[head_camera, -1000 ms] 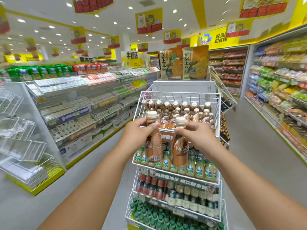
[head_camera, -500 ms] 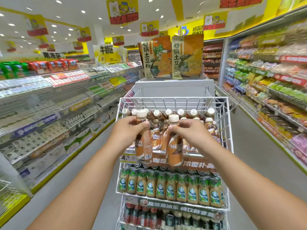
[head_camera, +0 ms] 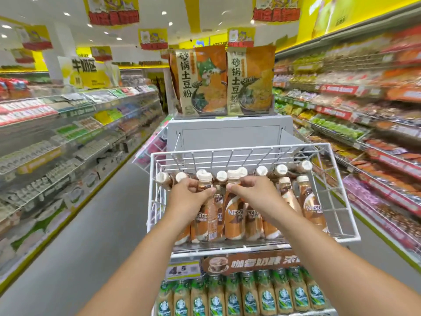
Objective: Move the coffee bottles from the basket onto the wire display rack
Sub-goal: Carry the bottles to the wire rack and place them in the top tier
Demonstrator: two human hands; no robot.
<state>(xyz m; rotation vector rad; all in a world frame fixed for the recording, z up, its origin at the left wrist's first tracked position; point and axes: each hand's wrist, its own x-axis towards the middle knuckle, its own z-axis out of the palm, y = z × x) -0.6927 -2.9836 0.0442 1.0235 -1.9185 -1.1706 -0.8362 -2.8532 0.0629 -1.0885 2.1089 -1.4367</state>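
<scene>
The white wire display rack (head_camera: 341, 197) stands straight ahead, its top tray holding several brown coffee bottles with cream caps. My left hand (head_camera: 189, 197) grips the neck of one coffee bottle (head_camera: 208, 215) and my right hand (head_camera: 252, 192) grips the neck of a second coffee bottle (head_camera: 234, 213). Both bottles stand inside the top tray at its front left, among the others. More coffee bottles (head_camera: 309, 201) lean at the tray's right side. The basket is out of view.
Lower rack tiers hold green-labelled bottles (head_camera: 248, 295) under a price tag (head_camera: 182, 269). Two orange noodle bags (head_camera: 224, 80) stand on a grey box behind the rack. Stocked store shelves (head_camera: 75, 137) line the aisle on the left and right.
Both hands carried their bottles forward and down into the top tray, from in front of the rack to among the stocked bottles. The view moved closer to the rack.
</scene>
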